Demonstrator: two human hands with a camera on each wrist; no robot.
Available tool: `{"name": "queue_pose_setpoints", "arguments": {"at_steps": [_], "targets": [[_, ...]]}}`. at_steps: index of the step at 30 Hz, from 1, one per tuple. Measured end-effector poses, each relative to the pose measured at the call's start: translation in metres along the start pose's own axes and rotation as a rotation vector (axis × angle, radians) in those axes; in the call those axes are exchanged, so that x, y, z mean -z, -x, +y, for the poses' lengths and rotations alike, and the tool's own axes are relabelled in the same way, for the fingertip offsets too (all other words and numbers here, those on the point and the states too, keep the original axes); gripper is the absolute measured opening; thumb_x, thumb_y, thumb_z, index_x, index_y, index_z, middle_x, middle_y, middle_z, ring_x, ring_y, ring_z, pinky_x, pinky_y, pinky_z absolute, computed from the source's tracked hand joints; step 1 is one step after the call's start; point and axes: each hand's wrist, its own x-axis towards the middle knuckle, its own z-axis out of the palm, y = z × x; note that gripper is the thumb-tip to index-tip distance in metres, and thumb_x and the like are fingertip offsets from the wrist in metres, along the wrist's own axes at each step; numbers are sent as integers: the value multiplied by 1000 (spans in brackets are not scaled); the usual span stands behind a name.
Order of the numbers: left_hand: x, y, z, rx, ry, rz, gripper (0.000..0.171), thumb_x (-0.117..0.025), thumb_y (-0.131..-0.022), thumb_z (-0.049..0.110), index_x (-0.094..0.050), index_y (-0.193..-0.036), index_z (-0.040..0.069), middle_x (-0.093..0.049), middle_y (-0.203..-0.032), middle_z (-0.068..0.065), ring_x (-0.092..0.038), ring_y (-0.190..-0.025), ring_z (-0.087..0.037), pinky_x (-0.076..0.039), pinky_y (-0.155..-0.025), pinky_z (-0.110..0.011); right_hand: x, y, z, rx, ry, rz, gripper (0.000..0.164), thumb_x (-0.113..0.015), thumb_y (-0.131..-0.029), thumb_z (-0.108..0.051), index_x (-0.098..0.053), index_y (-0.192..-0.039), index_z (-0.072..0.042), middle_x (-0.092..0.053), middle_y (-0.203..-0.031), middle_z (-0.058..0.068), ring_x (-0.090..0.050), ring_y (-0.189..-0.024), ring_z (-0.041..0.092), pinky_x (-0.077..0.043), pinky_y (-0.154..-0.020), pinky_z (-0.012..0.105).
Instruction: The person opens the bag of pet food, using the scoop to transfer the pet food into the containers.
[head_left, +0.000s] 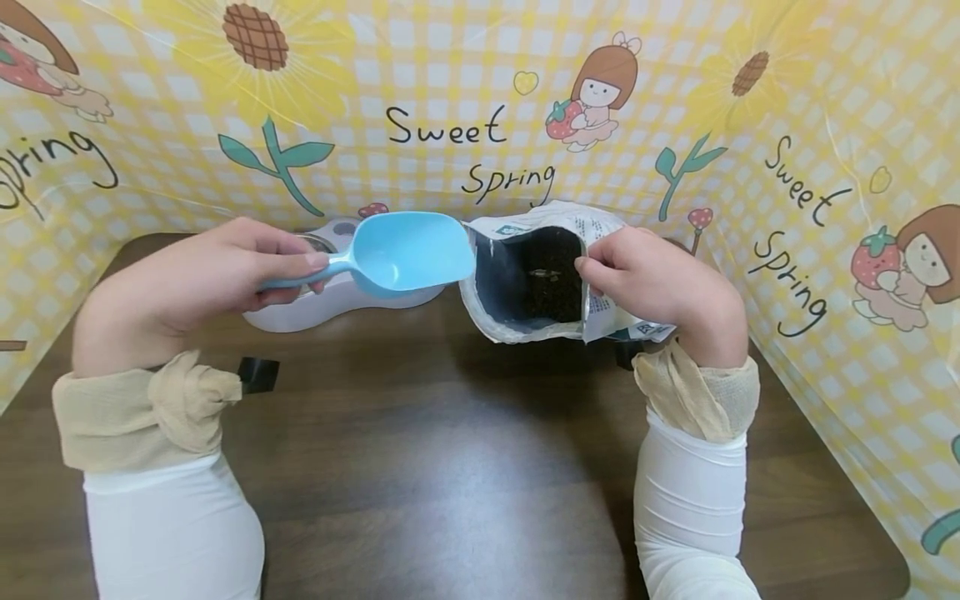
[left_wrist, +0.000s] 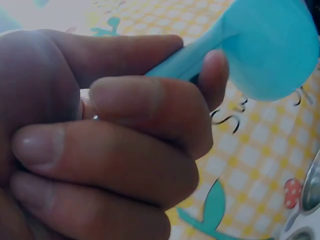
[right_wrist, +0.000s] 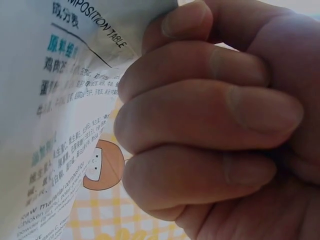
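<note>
My left hand (head_left: 225, 262) grips the handle of a light blue scoop (head_left: 412, 254). The scoop's bowl faces up with nothing in it, and its front lip reaches the left edge of an open white printed food bag (head_left: 600, 315). In the left wrist view, curled fingers wrap the scoop's handle (left_wrist: 175, 62). My right hand (head_left: 663, 275) pinches the bag's right rim between thumb and fingers, holding its mouth wide. Dark brown contents (head_left: 555, 292) show inside, beside the bag's grey lining. Small ingredient text covers the bag's side (right_wrist: 65, 115) in the right wrist view.
Behind the scoop, a white double-bowl pet feeder (head_left: 292, 317) stands at the back left, its metal bowl (left_wrist: 314, 187) partly showing. A yellow checked cloth wall (head_left: 450, 75) closes in the back and sides of the dark wooden table (head_left: 450, 467).
</note>
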Motion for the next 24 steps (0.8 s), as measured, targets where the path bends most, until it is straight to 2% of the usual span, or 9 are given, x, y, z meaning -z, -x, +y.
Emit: {"name": "queue_pose_setpoints", "arguments": {"at_steps": [3, 7, 11, 14, 18, 20, 24], "targets": [[-9, -5, 7, -11, 4, -44, 41, -53, -101, 38, -63, -86, 1, -42, -61, 4, -36, -52, -13, -39, -54, -26, 0, 0, -1, -7, 0, -3, 48, -45, -101, -19, -41, -54, -12, -31, -50, -3, -36, -43, 16, -36, -48, 30], [-23, -21, 15, -42, -43, -76, 38, -55, -101, 34, -60, -78, 4, -39, -55, 5, -29, -45, -11, -31, -47, -22, 0, 1, -4, -13, 5, -6, 48, -45, -101, -20, -42, -54, -12, -32, -50, -4, -37, -44, 15, -37, -49, 30], [-38, -33, 21, -64, -87, -74, 36, -55, -101, 32, -64, -79, 5, -41, -56, 5, -32, -46, -10, -32, -46, -22, 0, 1, -7, -18, 12, -11, 48, -45, -102, -20, -43, -55, -12, -33, -50, -4, -39, -45, 16, -37, -50, 30], [-48, -40, 25, -60, -72, -72, 35, -55, -100, 32, -65, -78, 7, -40, -57, 6, -34, -50, -10, -33, -51, -23, -1, 0, -8, -22, 17, -18, 47, -45, -101, -20, -44, -55, -12, -33, -51, -3, -40, -46, 17, -38, -51, 30], [-63, -50, 30, -44, -52, -40, 43, -56, -100, 33, -54, -64, 9, -36, -54, 7, -32, -52, -12, -32, -54, -25, -1, 0, -9, -22, 27, -26, 46, -45, -101, -19, -46, -56, -11, -34, -52, -3, -42, -47, 17, -38, -51, 31], [-71, -54, 32, -47, -94, -10, 47, -55, -100, 35, -48, -59, 11, -34, -52, 6, -31, -50, -13, -30, -52, -25, -1, 0, -9, -19, 29, -31, 45, -45, -101, -19, -47, -56, -11, -35, -52, -2, -42, -47, 17, -39, -51, 31], [-85, -62, 40, -43, -257, 82, 51, -53, -99, 39, -43, -55, 14, -31, -48, 6, -30, -45, -13, -27, -45, -26, -2, -1, -9, -15, 38, -38, 44, -45, -100, -17, -49, -57, -10, -36, -53, -1, -43, -49, 18, -39, -52, 31]]}}
